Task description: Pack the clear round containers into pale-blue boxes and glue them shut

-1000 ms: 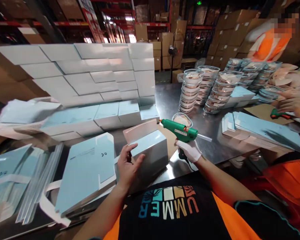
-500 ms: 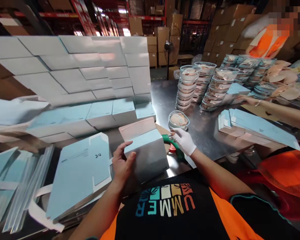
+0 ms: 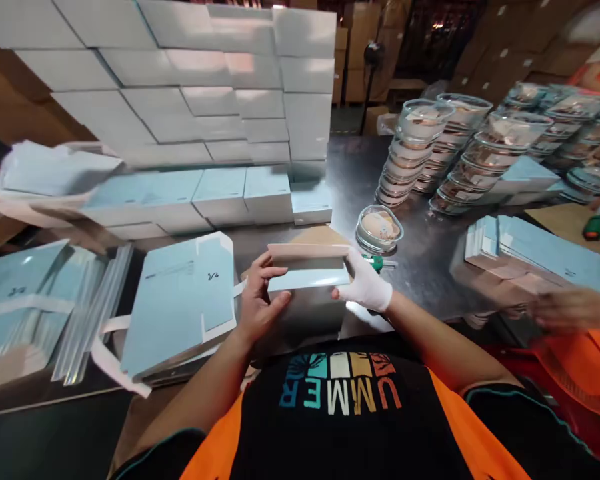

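A small light-coloured carton (image 3: 307, 317) is between my two hands, low over the table in front of my chest, its pinkish-brown inner flap raised along the far edge. My bare left hand (image 3: 263, 297) grips its left end, thumb on the near side and fingers over the top. At the right end my white-gloved right hand (image 3: 367, 280) is closed around the corner. Part of a green tool (image 3: 373, 262) shows just beyond the glove. A short stack of clear round containers (image 3: 379, 228) with beige contents stands behind it.
Stacked white cartons (image 3: 200, 100) form a wall at the back left. Flat pale-blue cartons (image 3: 180, 293) lie left of me. Tall stacks of clear containers (image 3: 415, 150) stand at the back right. A co-worker's blurred hand (image 3: 570, 310) is beside more flat cartons (image 3: 550, 257).
My right hand has moved from above the green tool onto the carton's right end. The carton has turned so its flap faces me. The view has tilted down.
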A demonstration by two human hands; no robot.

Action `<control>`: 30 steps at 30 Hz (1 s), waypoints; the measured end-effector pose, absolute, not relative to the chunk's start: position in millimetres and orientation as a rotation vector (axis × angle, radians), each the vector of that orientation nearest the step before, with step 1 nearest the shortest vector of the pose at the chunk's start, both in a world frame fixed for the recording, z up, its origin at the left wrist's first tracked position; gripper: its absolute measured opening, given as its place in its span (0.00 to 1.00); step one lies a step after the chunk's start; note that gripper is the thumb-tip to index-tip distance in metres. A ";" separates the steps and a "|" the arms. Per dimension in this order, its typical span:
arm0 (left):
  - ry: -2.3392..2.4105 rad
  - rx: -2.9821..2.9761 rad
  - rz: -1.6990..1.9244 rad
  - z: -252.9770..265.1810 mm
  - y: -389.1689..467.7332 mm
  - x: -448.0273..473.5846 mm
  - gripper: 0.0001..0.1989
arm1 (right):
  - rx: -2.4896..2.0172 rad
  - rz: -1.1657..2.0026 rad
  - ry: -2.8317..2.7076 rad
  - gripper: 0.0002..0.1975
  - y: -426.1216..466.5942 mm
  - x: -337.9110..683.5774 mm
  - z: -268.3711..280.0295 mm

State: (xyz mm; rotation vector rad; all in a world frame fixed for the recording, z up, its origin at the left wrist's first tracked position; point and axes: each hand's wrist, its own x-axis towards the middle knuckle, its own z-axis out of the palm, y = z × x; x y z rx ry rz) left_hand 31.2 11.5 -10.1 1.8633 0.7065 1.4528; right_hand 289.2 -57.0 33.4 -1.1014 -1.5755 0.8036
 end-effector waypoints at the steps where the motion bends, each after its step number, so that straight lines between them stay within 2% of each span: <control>1: 0.653 1.806 1.512 -9.8 12.0 33.6 0.27 | -1.094 0.753 -1.616 0.43 -59.0 291.4 30.9; 4: 0.402 1.724 1.606 -4.2 16.3 36.2 0.22 | -1.033 0.619 -1.728 0.29 -64.7 295.7 25.2; 6: 0.315 1.874 1.532 2.6 21.2 32.1 0.16 | -0.964 0.561 -1.804 0.19 -68.5 296.6 24.0; 8: 0.252 2.063 1.429 9.8 26.1 26.1 0.13 | -0.896 0.500 -1.871 0.14 -72.3 295.7 24.5; 13: 0.034 2.161 1.394 15.3 30.0 22.0 0.16 | -0.841 0.422 -1.952 0.22 -77.1 291.4 30.4; 20: 0.075 2.104 1.438 8.6 24.3 21.0 0.14 | -0.842 0.452 -2.029 0.19 -73.0 293.7 33.2; 22: 0.076 2.140 1.416 10.0 23.3 18.2 0.15 | -0.864 0.497 -1.988 0.20 -75.4 293.5 25.6; 23: 0.071 2.158 1.399 10.9 22.9 16.1 0.17 | -0.916 0.541 -1.948 0.25 -77.5 292.6 20.2; 25: 0.083 2.191 1.333 12.2 24.2 9.0 0.19 | -1.115 0.667 -1.833 0.45 -82.4 289.0 8.3; 26: 0.123 2.196 1.290 12.6 27.5 3.4 0.21 | -1.230 0.740 -1.764 0.54 -84.3 286.5 2.7; 27: 0.187 2.185 1.255 12.9 33.6 -3.9 0.26 | -1.328 0.815 -1.694 0.58 -85.2 284.0 -2.0; 28: 0.270 2.156 1.243 13.2 43.5 -12.8 0.32 | -1.396 0.886 -1.618 0.57 -84.5 282.3 -5.5; 30: 0.495 2.043 1.329 15.2 76.8 -35.7 0.42 | -1.428 0.986 -1.444 0.49 -76.8 283.4 -7.9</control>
